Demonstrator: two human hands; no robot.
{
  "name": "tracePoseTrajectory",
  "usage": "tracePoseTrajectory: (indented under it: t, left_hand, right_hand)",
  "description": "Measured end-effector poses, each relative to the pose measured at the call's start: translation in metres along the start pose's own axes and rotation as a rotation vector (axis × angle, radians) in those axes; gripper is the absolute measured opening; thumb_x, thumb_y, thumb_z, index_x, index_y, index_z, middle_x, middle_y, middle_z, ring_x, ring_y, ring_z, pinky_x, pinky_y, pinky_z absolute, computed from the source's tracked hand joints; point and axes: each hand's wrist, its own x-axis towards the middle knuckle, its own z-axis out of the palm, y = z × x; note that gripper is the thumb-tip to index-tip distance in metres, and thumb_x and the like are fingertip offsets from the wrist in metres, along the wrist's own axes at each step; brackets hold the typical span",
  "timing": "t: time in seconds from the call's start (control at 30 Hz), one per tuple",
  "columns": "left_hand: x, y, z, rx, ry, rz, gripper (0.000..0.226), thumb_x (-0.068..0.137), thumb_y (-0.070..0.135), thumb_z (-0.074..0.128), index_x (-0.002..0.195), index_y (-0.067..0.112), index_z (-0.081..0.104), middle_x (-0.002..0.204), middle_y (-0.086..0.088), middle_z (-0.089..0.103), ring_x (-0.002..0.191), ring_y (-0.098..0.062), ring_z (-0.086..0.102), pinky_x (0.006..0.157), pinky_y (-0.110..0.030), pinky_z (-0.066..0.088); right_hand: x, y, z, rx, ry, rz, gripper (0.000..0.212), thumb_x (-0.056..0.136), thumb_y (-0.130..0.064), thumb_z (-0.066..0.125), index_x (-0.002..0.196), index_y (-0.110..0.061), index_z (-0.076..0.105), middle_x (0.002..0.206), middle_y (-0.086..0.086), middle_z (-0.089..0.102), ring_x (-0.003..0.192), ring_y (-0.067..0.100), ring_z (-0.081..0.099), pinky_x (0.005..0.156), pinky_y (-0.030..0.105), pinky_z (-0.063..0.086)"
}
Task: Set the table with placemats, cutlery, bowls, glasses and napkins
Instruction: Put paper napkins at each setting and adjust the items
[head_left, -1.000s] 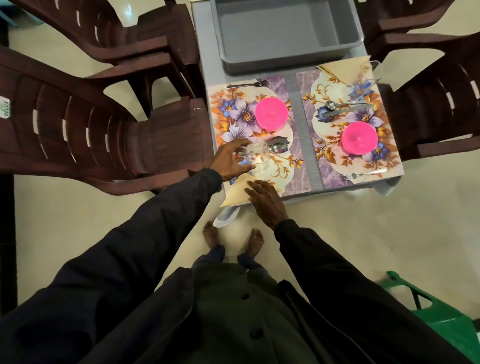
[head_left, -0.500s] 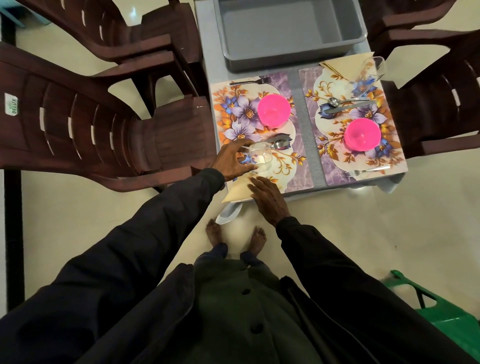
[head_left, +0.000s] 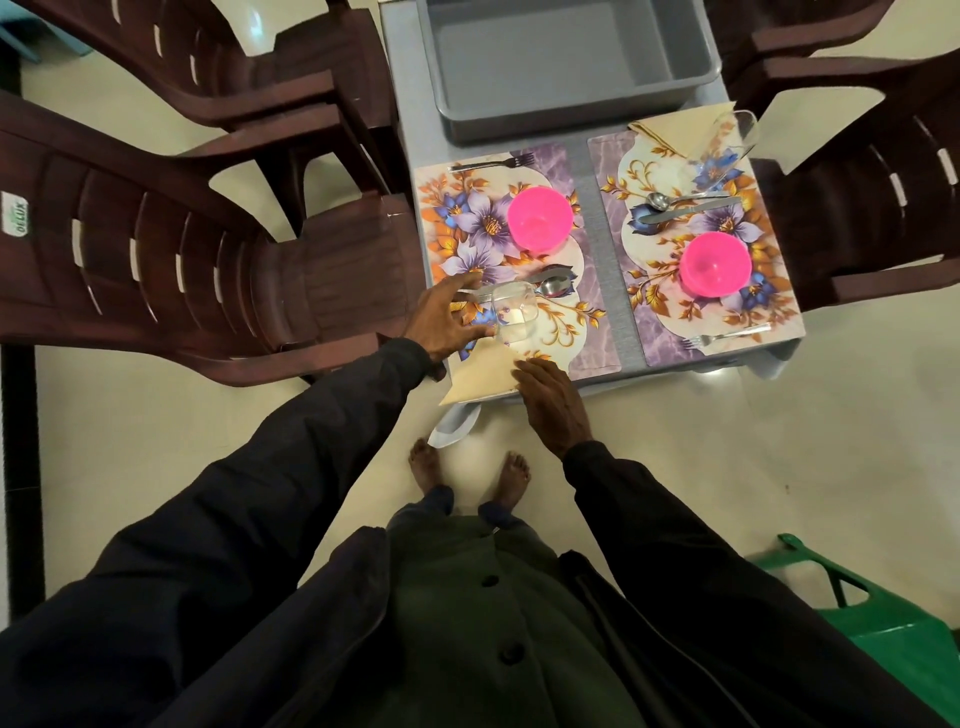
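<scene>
Grey table (head_left: 605, 270) fills the upper middle of the frame, with brown chairs (head_left: 218, 270) at its sides and two flowered mats on it. At the lower left corner of the left mat (head_left: 457, 218) our left hand (head_left: 441, 322) wraps thumb and fingers round the glass (head_left: 514, 312), which sits just below the spoon (head_left: 553, 286). We cannot tell whether its base is already down. Our right hand (head_left: 550, 400) lies flat, fingers straight, pressing the napkin (head_left: 483, 376) at the table's lower edge, just below the glass.

We judge the glass light, stiff, smooth and breakable. It wants a hold round the side wall, low down, rather than at the rim, and a gentle, upright landing. A loose pinch could let it slip.

The napkin looks thin, soft and very light, apt to slide or unfold, so flat fingers on top suit it. To lift it, we would pinch a folded edge.
</scene>
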Motion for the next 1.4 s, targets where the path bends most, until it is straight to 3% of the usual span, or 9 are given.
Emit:
tracePoseTrajectory:
  t: [0.17, 0.3, 0.43, 0.53, 0.67, 0.83, 1.1, 1.4]
  left_hand:
    - [-0.026, -0.025, -0.008, 0.038, 0.147, 0.023, 0.049, 0.082, 0.014, 0.085, 0.126, 0.005, 0.065, 0.123, -0.008, 0.067, 0.106, -0.019, 0.064, 0.094, -0.034, 0.056]
    - [-0.048, -0.049, 0.001, 0.060, 0.126, -0.013, 0.038, 0.084, 0.008, 0.082, 0.120, 0.010, 0.070, 0.115, -0.004, 0.067, 0.103, -0.022, 0.066, 0.096, -0.040, 0.058]
    - [-0.065, -0.058, 0.016, 0.119, 0.095, -0.037, 0.038, 0.084, 0.006, 0.081, 0.120, 0.005, 0.070, 0.116, -0.010, 0.068, 0.103, -0.023, 0.065, 0.093, -0.031, 0.057]
    - [-0.073, -0.063, 0.027, 0.180, 0.076, -0.024, 0.036, 0.084, 0.006, 0.081, 0.118, 0.008, 0.070, 0.119, -0.010, 0.068, 0.102, -0.023, 0.065, 0.090, -0.037, 0.057]
    - [-0.076, -0.071, 0.045, 0.248, 0.024, -0.054, 0.041, 0.089, 0.010, 0.077, 0.127, 0.013, 0.065, 0.134, -0.011, 0.061, 0.120, -0.027, 0.057, 0.099, -0.036, 0.048]
    - [-0.074, -0.077, 0.054, 0.287, 0.007, -0.035, 0.044, 0.084, 0.006, 0.079, 0.125, 0.013, 0.066, 0.135, -0.013, 0.059, 0.124, -0.031, 0.054, 0.102, -0.040, 0.048]
    - [-0.072, -0.077, 0.057, 0.310, 0.022, -0.029, 0.046, 0.082, 0.000, 0.079, 0.126, 0.006, 0.065, 0.134, -0.016, 0.060, 0.124, -0.034, 0.053, 0.102, -0.042, 0.046]
    - [-0.074, -0.076, 0.048, 0.296, 0.030, -0.039, 0.048, 0.083, 0.007, 0.081, 0.128, 0.010, 0.064, 0.136, -0.011, 0.060, 0.125, -0.029, 0.053, 0.102, -0.043, 0.049]
  right_hand:
    - [-0.011, 0.009, -0.014, 0.021, 0.098, 0.093, 0.027, 0.096, -0.002, 0.063, 0.122, -0.001, 0.068, 0.122, 0.018, 0.069, 0.117, 0.030, 0.062, 0.100, 0.040, 0.055]
    - [-0.015, 0.014, -0.021, 0.012, 0.135, 0.102, 0.027, 0.093, 0.003, 0.065, 0.120, 0.000, 0.068, 0.117, 0.018, 0.070, 0.113, 0.030, 0.063, 0.096, 0.039, 0.056]
    - [-0.013, 0.014, -0.021, -0.002, 0.126, 0.078, 0.026, 0.094, -0.002, 0.066, 0.119, -0.001, 0.069, 0.117, 0.017, 0.069, 0.113, 0.029, 0.063, 0.097, 0.039, 0.056]
    - [-0.009, 0.011, -0.016, -0.012, 0.052, 0.009, 0.031, 0.092, 0.000, 0.069, 0.123, -0.002, 0.067, 0.125, 0.017, 0.067, 0.120, 0.030, 0.060, 0.102, 0.040, 0.053]
    - [-0.005, 0.007, -0.006, -0.045, -0.064, -0.083, 0.037, 0.093, -0.007, 0.070, 0.130, -0.007, 0.064, 0.139, 0.015, 0.061, 0.131, 0.031, 0.054, 0.109, 0.039, 0.044]
    - [-0.006, 0.007, -0.004, -0.040, -0.081, -0.084, 0.034, 0.092, -0.002, 0.070, 0.125, -0.005, 0.067, 0.132, 0.016, 0.065, 0.125, 0.031, 0.059, 0.101, 0.042, 0.054]
    - [-0.008, 0.005, -0.008, -0.041, -0.078, -0.091, 0.034, 0.091, -0.002, 0.071, 0.125, -0.005, 0.067, 0.131, 0.017, 0.065, 0.124, 0.032, 0.059, 0.102, 0.041, 0.052]
    - [-0.003, 0.002, -0.018, 0.003, -0.018, -0.029, 0.031, 0.094, 0.000, 0.064, 0.126, -0.001, 0.065, 0.128, 0.018, 0.065, 0.122, 0.032, 0.059, 0.102, 0.041, 0.051]
